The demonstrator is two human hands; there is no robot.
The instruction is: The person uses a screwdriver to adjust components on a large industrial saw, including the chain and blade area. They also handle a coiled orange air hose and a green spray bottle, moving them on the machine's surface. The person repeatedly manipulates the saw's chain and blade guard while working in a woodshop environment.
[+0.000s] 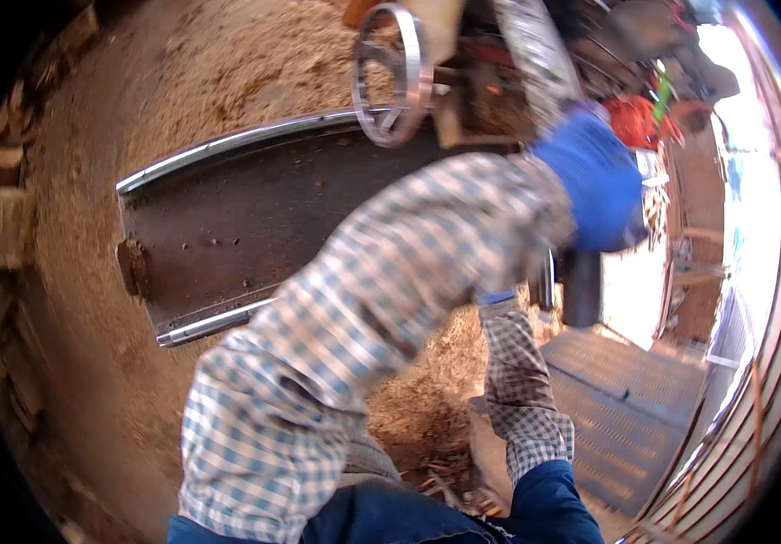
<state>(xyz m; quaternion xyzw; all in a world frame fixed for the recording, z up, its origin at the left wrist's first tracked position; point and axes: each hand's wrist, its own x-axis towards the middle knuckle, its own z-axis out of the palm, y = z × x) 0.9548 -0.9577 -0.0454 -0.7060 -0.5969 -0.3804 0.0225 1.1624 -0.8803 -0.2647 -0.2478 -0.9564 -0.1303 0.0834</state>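
My left hand (pixel 595 181), in a blue glove, reaches across to the upper right over a machine. Motion smears it, and its fingers are turned away, so its grip does not show. Just above lies the end of a blotchy whitish beam or log (pixel 536 59). Below the glove stands a dark, upright cylinder (pixel 581 288). Of my right hand (pixel 497 297), only a sliver of blue glove shows past my left sleeve; the fingers are hidden. To the left extends a dark metal bed (pixel 245 231) with shiny side rails.
A metal handwheel (pixel 392 74) rises behind the bed's far rail. Sawdust and wood scraps (pixel 431 449) cover the ground near my legs. At right lies a dark slotted metal plate (pixel 626 408). Beyond are a red-orange object (pixel 634 122) and a ribbed wall (pixel 753 453). Cut wood (pixel 11 228) lines the left.
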